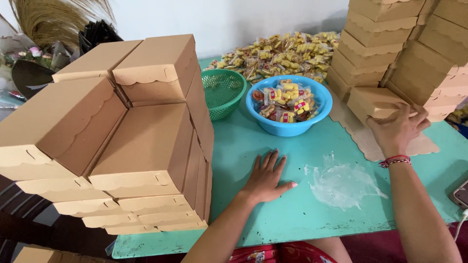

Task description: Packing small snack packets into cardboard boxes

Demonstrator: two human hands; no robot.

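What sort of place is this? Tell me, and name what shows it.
Probably a home workshop for packing snacks. Stacks of brown boxes crowd a teal table, and a blue bowl holds wrapped sweets. The right hand grips one box.

My work surface: table (pixel 292 214) w/ turquoise top, paint worn and scuffed, one pale whitish patch (pixel 341 182) near right. Far side: plain white wall (pixel 219 19), unmarked, evenly lit by soft light, no hard shadows. Far left corner: dried straw-coloured grass bundle (pixel 53 19) and dark items, partly blurred. Near left, below table edge: dark floor (pixel 53 234), detail unclear.
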